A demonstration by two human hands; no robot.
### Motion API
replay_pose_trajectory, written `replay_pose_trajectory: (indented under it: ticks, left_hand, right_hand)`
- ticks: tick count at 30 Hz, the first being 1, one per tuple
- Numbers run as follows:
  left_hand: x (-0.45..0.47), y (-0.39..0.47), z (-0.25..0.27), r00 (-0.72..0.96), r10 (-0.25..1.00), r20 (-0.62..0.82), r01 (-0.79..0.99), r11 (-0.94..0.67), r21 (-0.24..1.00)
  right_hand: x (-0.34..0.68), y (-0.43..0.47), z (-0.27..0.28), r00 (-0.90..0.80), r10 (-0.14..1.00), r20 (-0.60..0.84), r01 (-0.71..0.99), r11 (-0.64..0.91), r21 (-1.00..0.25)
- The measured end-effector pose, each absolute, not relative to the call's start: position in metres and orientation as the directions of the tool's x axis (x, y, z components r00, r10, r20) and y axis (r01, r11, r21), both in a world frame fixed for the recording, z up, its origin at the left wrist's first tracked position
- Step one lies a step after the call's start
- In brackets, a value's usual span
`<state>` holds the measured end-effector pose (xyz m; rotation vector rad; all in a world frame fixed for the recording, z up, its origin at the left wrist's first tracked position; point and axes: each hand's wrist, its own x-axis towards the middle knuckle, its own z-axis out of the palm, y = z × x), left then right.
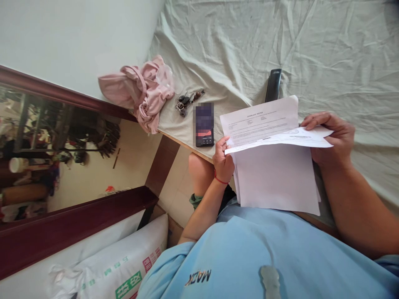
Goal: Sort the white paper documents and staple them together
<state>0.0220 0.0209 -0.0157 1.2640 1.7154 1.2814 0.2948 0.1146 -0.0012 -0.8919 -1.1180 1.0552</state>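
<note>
Several sheets of printed paper [274,174] are spread between my two hands in front of my blue shirt. My left hand [223,161] grips their left edge, thumb on top, with a red string around the wrist. My right hand [333,139] pinches the right edge of a bent sheet, its fingers over the top and the palm behind. Behind that sheet stands a page headed "OVERLEAF NOTES" [258,120]. The lower sheet facing me shows a blank side. Left of the papers lies a phone [204,124], its lit screen partly blurred out.
A wrinkled pale sheet [327,54] covers the bed. On it lie keys [183,101], a pink cloth [140,91] and a black oblong object [274,85] partly behind the papers. A dark-red framed mirror [75,211] stands at left, above a white printed sack [118,265].
</note>
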Motion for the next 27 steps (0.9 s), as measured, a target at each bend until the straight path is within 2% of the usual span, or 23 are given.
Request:
replay_pose_trajectory:
  ticks: [14, 21, 27]
  left_hand:
    - [0.0206, 0.0206, -0.0212, -0.278, 0.957, 0.085, 0.361, 0.022, 0.932]
    - [0.0211, 0.0209, -0.0197, -0.325, 0.945, 0.042, 0.278, 0.054, 0.959]
    - [0.0214, 0.0214, -0.0190, -0.311, 0.949, 0.038, 0.300, 0.060, 0.952]
  right_hand:
    - [0.2943, 0.1146, -0.0013, 0.093, 0.961, 0.260, -0.211, 0.274, -0.938]
    - [0.2944, 0.1140, 0.0001, 0.096, 0.963, 0.253, -0.211, 0.268, -0.940]
    - [0.2934, 0.1151, 0.0012, 0.105, 0.964, 0.244, -0.196, 0.261, -0.945]
